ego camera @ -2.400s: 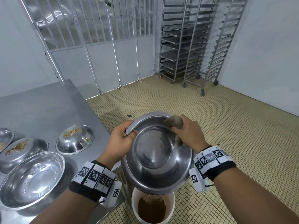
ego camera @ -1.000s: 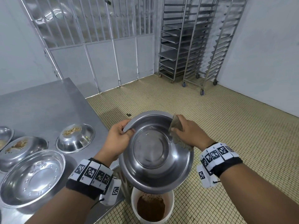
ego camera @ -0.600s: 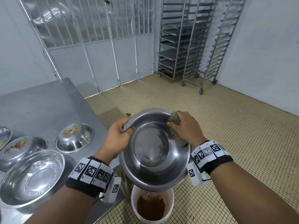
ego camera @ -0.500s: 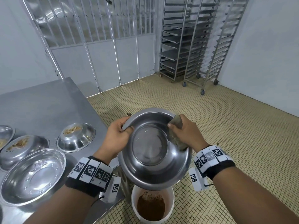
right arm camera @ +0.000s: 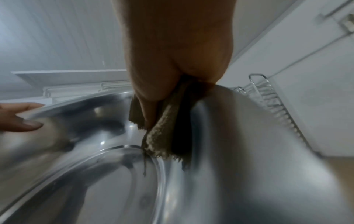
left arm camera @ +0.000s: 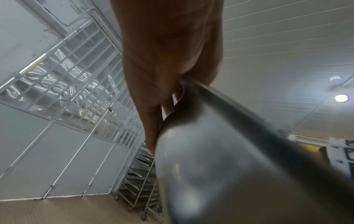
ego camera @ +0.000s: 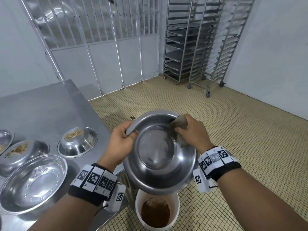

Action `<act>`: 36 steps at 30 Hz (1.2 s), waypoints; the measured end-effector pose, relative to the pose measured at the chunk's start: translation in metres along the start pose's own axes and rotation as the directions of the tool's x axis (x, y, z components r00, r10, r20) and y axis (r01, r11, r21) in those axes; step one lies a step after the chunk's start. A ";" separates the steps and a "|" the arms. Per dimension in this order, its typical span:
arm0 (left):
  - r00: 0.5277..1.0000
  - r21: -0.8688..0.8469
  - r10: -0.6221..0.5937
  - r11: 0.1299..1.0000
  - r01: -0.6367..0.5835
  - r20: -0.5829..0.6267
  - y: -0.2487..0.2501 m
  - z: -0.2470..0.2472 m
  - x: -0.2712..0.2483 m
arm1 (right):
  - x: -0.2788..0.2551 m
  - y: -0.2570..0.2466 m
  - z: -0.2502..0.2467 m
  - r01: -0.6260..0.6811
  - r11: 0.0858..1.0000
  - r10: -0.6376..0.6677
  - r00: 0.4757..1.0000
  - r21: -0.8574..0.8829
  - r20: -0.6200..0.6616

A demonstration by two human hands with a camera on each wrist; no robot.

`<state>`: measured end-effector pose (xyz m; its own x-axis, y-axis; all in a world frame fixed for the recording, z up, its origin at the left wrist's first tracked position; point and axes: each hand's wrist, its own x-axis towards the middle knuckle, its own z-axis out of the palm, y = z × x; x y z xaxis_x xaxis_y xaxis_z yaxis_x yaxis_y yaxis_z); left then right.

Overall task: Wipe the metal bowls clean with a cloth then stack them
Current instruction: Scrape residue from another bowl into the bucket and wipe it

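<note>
Slightly lower against the far right rim, the cloth (ego camera: 179,126) is pinched by the right hand (ego camera: 191,132); the tilted metal bowl (ego camera: 160,152) is gripped at its left rim by the left hand (ego camera: 120,141).

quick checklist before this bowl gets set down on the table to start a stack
1. Left hand grips the held bowl by its rim: ok.
2. Right hand holds the cloth on the bowl's inner wall: ok.
3. Inside of held bowl free of crumbs: ok from the head view; wall under the cloth cannot tell.
4. Bowl over the white bucket: ok.
5. Empty bowl on the table as a stack base: ok.
6. Other bowls clean: not ok, crumbed bowl has residue.
</note>
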<state>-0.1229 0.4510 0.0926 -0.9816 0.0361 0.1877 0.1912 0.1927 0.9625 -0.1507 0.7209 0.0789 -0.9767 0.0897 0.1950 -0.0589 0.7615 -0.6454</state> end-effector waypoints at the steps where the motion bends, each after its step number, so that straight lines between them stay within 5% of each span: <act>1: 1.000 -0.012 -0.011 1.000 0.010 -0.025 -0.002 -0.003 0.002 | -0.003 0.004 0.002 -0.047 0.996 0.048 0.999 0.074 -0.007; 4: 1.000 0.008 -0.007 1.000 0.007 -0.018 -0.005 -0.006 0.005 | -0.008 0.008 0.008 -0.108 0.982 0.112 0.994 0.156 -0.011; 10: 0.993 0.043 0.045 0.998 -0.050 0.108 -0.001 0.005 0.001 | 0.013 -0.018 -0.009 0.132 0.979 -0.124 0.991 -0.155 0.059; 17: 0.999 -0.021 0.031 0.999 -0.031 -0.007 0.005 -0.008 0.007 | 0.001 -0.001 0.004 -0.012 1.000 0.011 0.999 -0.023 -0.045; 24: 0.992 0.025 0.080 0.996 -0.083 0.099 0.010 0.005 0.002 | 0.016 -0.029 -0.012 0.134 0.960 -0.126 0.991 -0.245 0.048; 31: 0.996 -0.048 0.009 0.999 -0.013 -0.085 -0.001 -0.007 0.005 | 0.006 -0.001 0.002 -0.047 0.998 0.048 0.997 0.030 -0.053; 36: 0.989 0.244 0.049 0.966 -0.081 0.137 -0.001 -0.014 0.020 | 0.010 -0.007 -0.004 0.072 0.996 -0.072 0.997 -0.047 0.011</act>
<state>-0.1429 0.4381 0.0984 -0.9620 0.1792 0.2059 0.2642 0.4225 0.8670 -0.1595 0.7185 0.0882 -0.9721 0.0278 0.2330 -0.1196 0.7956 -0.5939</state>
